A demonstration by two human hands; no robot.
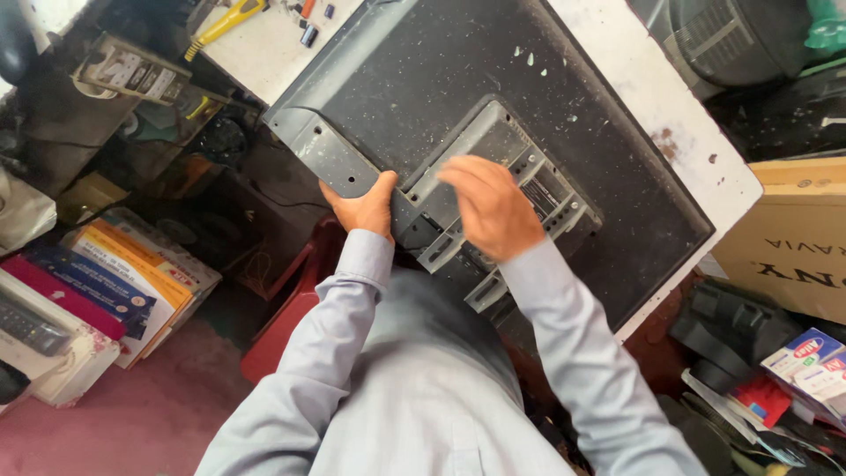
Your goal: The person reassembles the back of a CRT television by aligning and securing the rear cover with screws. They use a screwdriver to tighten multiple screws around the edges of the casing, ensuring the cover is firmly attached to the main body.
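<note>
— Hands first: where are they?

— Left hand point(366, 207) grips the near edge of the dark television back point(493, 106), thumb on top. Right hand point(489, 207) lies flat and blurred on the grey mounting bracket point(507, 189), fingers together, clamped on nothing.

— And the set itself?

— Face down on the white tabletop point(696, 167), overhanging its near-left corner. It looks like steadying and feeling over the bracket; a firm hold seems called for.

— Anything close by?

— Red stool point(286, 322) below, stacked boxes point(123, 282) left, cardboard box point(793, 234) right, yellow tool point(220, 25) far.
</note>
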